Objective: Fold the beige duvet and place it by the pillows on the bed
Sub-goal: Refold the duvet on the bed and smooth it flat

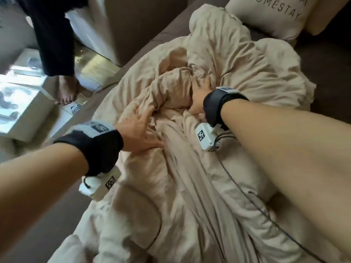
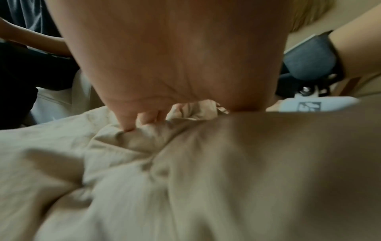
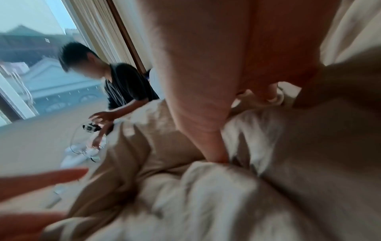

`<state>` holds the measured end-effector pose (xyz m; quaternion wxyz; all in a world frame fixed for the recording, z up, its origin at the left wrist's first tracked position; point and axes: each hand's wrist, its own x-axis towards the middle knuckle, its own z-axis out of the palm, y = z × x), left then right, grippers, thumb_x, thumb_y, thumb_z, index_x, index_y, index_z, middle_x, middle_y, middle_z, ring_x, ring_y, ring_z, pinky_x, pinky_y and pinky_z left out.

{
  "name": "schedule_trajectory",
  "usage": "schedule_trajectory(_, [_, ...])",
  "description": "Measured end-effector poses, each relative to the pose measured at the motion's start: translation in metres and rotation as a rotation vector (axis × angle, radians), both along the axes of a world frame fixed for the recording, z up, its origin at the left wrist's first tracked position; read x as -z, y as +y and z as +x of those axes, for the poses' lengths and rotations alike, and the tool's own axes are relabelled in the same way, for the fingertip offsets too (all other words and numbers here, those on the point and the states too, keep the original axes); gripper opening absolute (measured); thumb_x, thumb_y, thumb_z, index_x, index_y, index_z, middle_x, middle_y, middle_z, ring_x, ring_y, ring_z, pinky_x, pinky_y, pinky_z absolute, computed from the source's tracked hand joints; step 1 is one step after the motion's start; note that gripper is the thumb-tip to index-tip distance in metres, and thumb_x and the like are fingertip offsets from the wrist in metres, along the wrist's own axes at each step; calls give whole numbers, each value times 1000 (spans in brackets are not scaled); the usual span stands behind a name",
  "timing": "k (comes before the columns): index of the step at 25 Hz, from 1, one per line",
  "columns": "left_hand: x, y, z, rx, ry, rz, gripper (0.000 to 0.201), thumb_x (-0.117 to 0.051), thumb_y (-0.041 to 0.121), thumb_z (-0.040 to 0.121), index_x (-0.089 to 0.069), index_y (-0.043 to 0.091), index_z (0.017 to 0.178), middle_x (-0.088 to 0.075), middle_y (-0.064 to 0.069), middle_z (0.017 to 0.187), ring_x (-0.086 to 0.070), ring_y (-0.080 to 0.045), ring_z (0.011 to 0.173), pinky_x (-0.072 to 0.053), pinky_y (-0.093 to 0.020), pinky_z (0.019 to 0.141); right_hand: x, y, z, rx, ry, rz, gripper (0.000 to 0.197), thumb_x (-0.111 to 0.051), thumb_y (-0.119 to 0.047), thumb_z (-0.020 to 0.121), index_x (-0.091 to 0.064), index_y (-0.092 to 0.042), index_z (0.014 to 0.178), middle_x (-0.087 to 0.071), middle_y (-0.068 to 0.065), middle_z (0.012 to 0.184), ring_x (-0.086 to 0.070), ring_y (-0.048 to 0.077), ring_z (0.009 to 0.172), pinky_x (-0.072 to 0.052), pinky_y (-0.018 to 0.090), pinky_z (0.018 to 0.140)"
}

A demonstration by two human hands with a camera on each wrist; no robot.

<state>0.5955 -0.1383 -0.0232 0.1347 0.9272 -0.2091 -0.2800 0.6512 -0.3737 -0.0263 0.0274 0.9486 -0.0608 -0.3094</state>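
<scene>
The beige duvet (image 1: 190, 177) lies crumpled in a heap on the brown bed (image 1: 326, 73). A beige pillow (image 1: 269, 18) printed "HOMESTAY" leans at the far right corner, just beyond the heap. My left hand (image 1: 146, 128) rests on the duvet's left side with fingers spread; in the left wrist view its fingertips (image 2: 132, 125) touch the duvet (image 2: 185, 179). My right hand (image 1: 199, 95) is sunk into a raised fold near the middle. In the right wrist view that right hand (image 3: 244, 127) has its thumb pressed down and its fingers curled round the duvet (image 3: 206, 195).
Another person stands on the floor left of the bed, a bare foot (image 1: 64, 92) close to its edge; that person (image 3: 123, 84) bends over a small device. A white box (image 1: 19, 111) lies on the floor. A thin dark cable (image 1: 247, 196) trails over the duvet.
</scene>
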Motion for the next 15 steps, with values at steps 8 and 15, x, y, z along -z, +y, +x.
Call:
schedule_trajectory(8, [-15, 104, -141, -222, 275, -154, 64, -77, 75, 61, -69, 21, 95, -70, 5, 101, -64, -20, 99, -51, -30, 85, -29, 122, -159, 31, -118, 342, 81, -55, -61, 86, -30, -19, 151, -35, 11, 154, -35, 33, 140, -36, 40, 107])
schedule_trajectory(15, [-47, 171, -163, -236, 247, -293, 43, -84, 46, 67, -72, 19, 98, -72, -3, 89, -66, -25, 94, -48, -30, 78, -72, 194, -293, 274, -139, 538, 79, -58, -58, 90, -31, -17, 152, -41, 2, 152, -48, 20, 131, -40, 29, 100])
